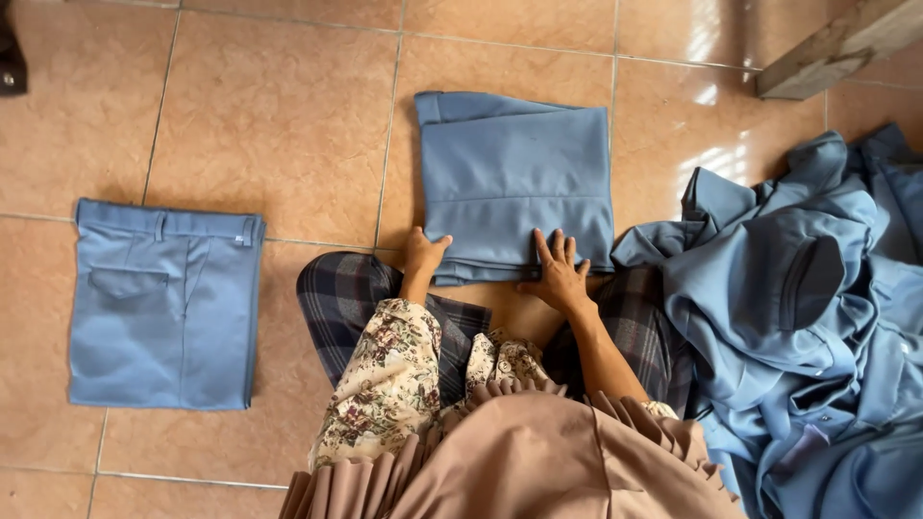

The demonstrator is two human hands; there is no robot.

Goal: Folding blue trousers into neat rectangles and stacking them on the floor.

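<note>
A folded pair of blue trousers point(514, 178) lies on the tiled floor straight ahead of my knees. My left hand point(422, 255) grips its near left corner, thumb on top of the cloth. My right hand point(558, 271) presses flat on the near right edge with fingers spread. My arms come out of floral sleeves, and my legs in plaid cloth frame the near edge of the trousers.
A second folded pair of blue trousers point(165, 303) with a back pocket lies at the left. A heap of unfolded blue garments point(817, 317) fills the right side. A wooden leg point(836, 48) slants at the top right. A dark object point(10, 58) sits at the far left edge.
</note>
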